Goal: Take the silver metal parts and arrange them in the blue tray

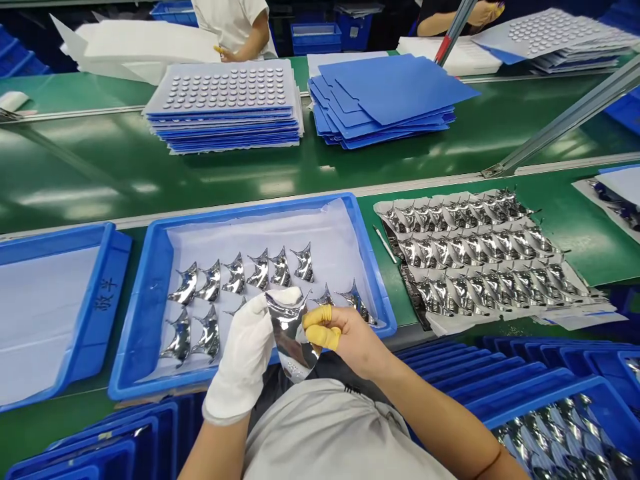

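Note:
My left hand (243, 357), in a white glove, grips a curved, mirror-bright chrome part (289, 327) with pointed corners. It is held up in front of my body, over the near edge of a blue tray (127, 327). Yellow finger covers are on the thumb and forefinger of my right hand (345, 333), which are closed at the part's right edge. Whether something small and pale lies under those fingertips is unclear. Behind my hands, chrome parts (259, 269) of the same shape lie in rows on the tray's white liner; my hands hide some of them.
Rows of chrome parts (465, 250) lie on paper at the right, beside a white pen-like tool (385, 244). Another blue tray (90, 313) stands left. Stacked sheets with round pieces (225, 90) and blue sheets (395, 93) stand beyond. Co-workers (235, 27) are opposite.

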Demonstrator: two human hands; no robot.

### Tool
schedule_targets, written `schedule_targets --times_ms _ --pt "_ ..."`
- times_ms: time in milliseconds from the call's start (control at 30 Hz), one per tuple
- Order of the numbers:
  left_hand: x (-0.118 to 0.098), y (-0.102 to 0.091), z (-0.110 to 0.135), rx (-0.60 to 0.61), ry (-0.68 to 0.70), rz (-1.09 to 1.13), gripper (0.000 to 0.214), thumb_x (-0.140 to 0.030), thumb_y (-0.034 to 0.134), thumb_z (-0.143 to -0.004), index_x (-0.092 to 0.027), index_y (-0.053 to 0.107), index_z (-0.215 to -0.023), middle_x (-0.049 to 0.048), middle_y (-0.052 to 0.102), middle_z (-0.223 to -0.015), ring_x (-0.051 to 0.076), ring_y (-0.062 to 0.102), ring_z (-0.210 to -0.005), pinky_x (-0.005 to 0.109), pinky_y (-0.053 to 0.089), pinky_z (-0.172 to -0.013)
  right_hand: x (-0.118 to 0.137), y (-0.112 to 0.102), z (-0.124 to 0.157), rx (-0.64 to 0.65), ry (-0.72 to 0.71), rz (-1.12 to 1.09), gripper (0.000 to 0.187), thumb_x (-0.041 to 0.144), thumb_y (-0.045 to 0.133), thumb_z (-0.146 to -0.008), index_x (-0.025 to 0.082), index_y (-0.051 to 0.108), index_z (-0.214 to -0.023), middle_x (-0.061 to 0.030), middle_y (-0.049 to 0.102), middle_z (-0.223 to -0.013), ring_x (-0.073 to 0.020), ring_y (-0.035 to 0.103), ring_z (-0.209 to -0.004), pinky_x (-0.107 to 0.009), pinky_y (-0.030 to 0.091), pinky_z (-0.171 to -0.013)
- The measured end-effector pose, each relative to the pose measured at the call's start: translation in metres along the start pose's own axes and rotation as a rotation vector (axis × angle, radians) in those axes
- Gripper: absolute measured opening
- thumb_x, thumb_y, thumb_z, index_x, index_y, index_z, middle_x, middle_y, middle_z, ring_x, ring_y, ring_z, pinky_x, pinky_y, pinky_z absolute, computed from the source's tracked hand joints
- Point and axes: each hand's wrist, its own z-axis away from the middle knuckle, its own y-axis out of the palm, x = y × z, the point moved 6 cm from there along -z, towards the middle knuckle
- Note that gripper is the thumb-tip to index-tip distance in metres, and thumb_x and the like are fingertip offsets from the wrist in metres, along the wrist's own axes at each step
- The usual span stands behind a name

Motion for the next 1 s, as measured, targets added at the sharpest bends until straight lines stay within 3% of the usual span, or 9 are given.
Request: schedule_targets --times_ms 133,200,300,367,600,733,867,1000 --pt "-0.011 -0.002 0.008 -0.043 -0.007 -0.089 0.042 -0.052 0.066 -0.085 -0.022 0.075 -0.114 0.0098 0.071 -0.125 0.031 0.058 -0.127 0.042 0.048 -0.107 0.017 -0.002 0.006 -0.037 -0.126 0.161 0.024 0.041 0.071 -0.083 0.018 0.066 -0.08 0.0011 0.061 -0.075 -0.0102 0.052 -0.064 -0.025 0.047 -0.066" --pt "-0.016 -0.001 0.012 -0.013 -0.01 -0.12 0.045 -0.054 0.069 -0.082 -0.025 0.074 -0.116 0.008 0.069 -0.128 0.031 0.053 -0.133 0.042 0.046 -0.109 0.025 -0.001 0.01 -0.044 -0.191 0.241 0.019 0.036 0.068 -0.087 0.018 0.066 -0.081 0.0002 0.063 -0.076 -0.0111 0.055 -0.067 -0.025 0.049 -0.069" --pt "-0.019 0.004 0.016 0.094 -0.023 -0.144 0.065 -0.038 0.087 -0.067 -0.028 0.068 -0.128 0.0064 0.067 -0.132 0.035 0.05 -0.135 0.043 0.045 -0.111 0.034 0.004 0.016 -0.012 -0.279 0.36 0.016 0.031 0.064 -0.091 0.018 0.067 -0.082 -0.0021 0.068 -0.081 -0.013 0.061 -0.073 -0.026 0.051 -0.073" --pt "-0.019 0.005 0.018 0.142 -0.009 -0.125 0.075 -0.03 0.089 -0.065 -0.028 0.062 -0.135 0.0065 0.067 -0.131 0.036 0.052 -0.133 0.044 0.046 -0.11 0.038 0.009 0.019 0.016 -0.35 0.442 0.016 0.029 0.061 -0.093 0.017 0.069 -0.085 -0.0039 0.071 -0.084 -0.0144 0.064 -0.077 -0.027 0.051 -0.075" --pt "-0.022 -0.006 0.022 0.084 0.116 -0.097 0.037 -0.028 0.072 -0.085 -0.026 0.072 -0.122 0.0071 0.071 -0.125 0.026 0.065 -0.114 0.031 0.055 -0.092 0.05 0.022 0.032 0.067 -0.629 0.678 0.015 0.021 0.055 -0.099 0.017 0.07 -0.099 -0.0054 0.072 -0.083 -0.0131 0.061 -0.074 -0.024 0.05 -0.07" --pt "-0.026 -0.007 0.026 0.057 0.155 -0.096 0.032 -0.029 0.069 -0.088 -0.027 0.073 -0.12 0.0054 0.075 -0.113 0.024 0.066 -0.113 0.031 0.053 -0.098 0.054 0.027 0.04 0.073 -0.755 0.795 0.016 0.02 0.054 -0.1 0.015 0.068 -0.106 -0.0044 0.067 -0.076 -0.0135 0.053 -0.069 -0.025 0.046 -0.065" --pt "-0.028 -0.005 0.028 0.056 0.161 -0.098 0.032 -0.029 0.069 -0.088 -0.03 0.073 -0.12 0.0041 0.076 -0.111 0.024 0.067 -0.111 0.032 0.052 -0.1 0.052 0.026 0.04 0.063 -0.743 0.819 0.016 0.02 0.054 -0.1 0.014 0.068 -0.105 -0.0039 0.063 -0.073 -0.0143 0.05 -0.068 -0.026 0.044 -0.064" --pt "-0.03 -0.002 0.028 0.034 0.139 -0.064 0.036 -0.027 0.074 -0.083 -0.028 0.073 -0.119 0.0046 0.073 -0.122 0.026 0.063 -0.12 0.034 0.05 -0.104 0.036 0.015 0.027 0.083 -0.432 0.453 0.018 0.03 0.057 -0.098 0.018 0.067 -0.089 -0.0011 0.062 -0.073 -0.0114 0.053 -0.064 -0.024 0.044 -0.06"
